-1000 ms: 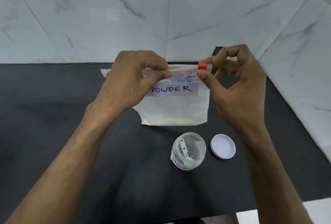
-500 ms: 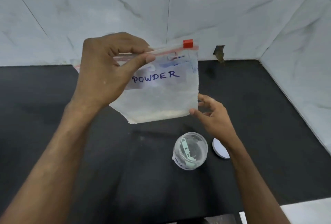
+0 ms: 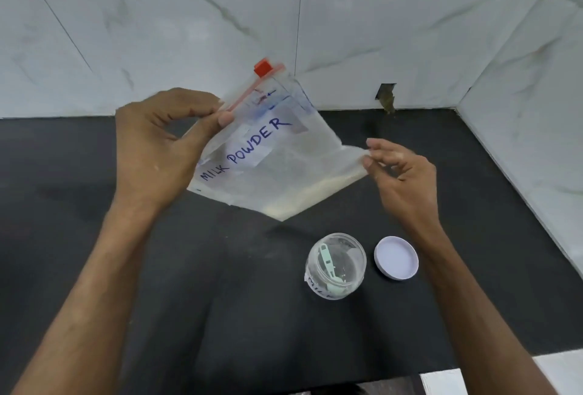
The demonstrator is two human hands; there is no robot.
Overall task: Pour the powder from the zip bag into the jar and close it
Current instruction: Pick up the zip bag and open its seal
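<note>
The zip bag (image 3: 277, 167) is up in the air in the middle of the picture, above the black surface (image 3: 94, 237). The left hand (image 3: 157, 148) pinches the bag's zip edge between thumb and fingers. The right hand (image 3: 400, 170) seems to pinch the bag's right corner with its thumb and first finger, and its other fingers are loosely bent.

The bag is tilted. Its zip edge runs from the left hand up to the red slider (image 3: 262, 67) at the top middle. The pale powder (image 3: 315, 192) sits along the low edge, close to the bottom corner. I cannot tell if the zip is open.

The jar (image 3: 336, 265) stands open on the surface, below the bag and a little to the right. It is apart from the bag and nearer the right hand. A small green scoop (image 3: 328, 263) lies inside it. The white lid (image 3: 396, 257) lies just beside the jar, on its right.

To pour, I think the zip end has to swing down over the jar's mouth, so the bag must tip the other way.

Blue writing on the bag says "MILK POWDER". The jar has a label too, but only "MIL" can be read.
</note>
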